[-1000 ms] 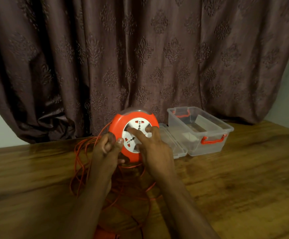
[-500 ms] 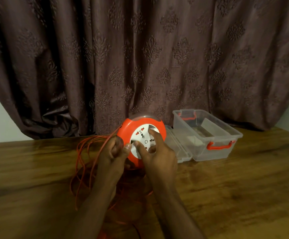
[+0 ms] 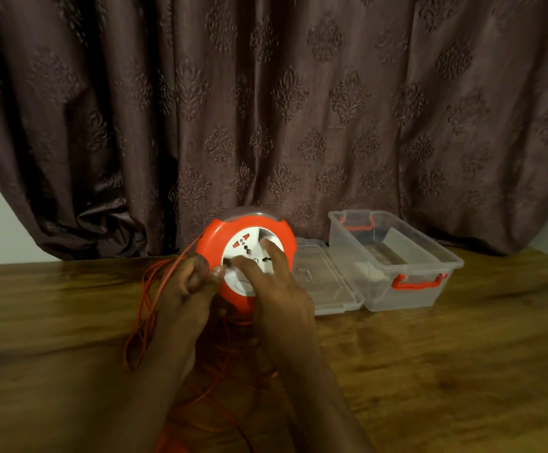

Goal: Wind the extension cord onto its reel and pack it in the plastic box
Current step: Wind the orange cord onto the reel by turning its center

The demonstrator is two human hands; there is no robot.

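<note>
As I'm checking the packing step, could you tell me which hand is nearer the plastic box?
Right. The right hand rests on the reel's face, beside the plastic box; the left hand is at the reel's far side.

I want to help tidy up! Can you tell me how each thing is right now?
Reel: upright on its edge, held by both hands.
Cord: mostly loose, in loops on the table.
Plastic box: open.
Lid: off, flat beside the box.
Left hand: pinches the reel's rim.
Right hand: fingers spread on the reel's white face.
Curtain: drawn.
</note>
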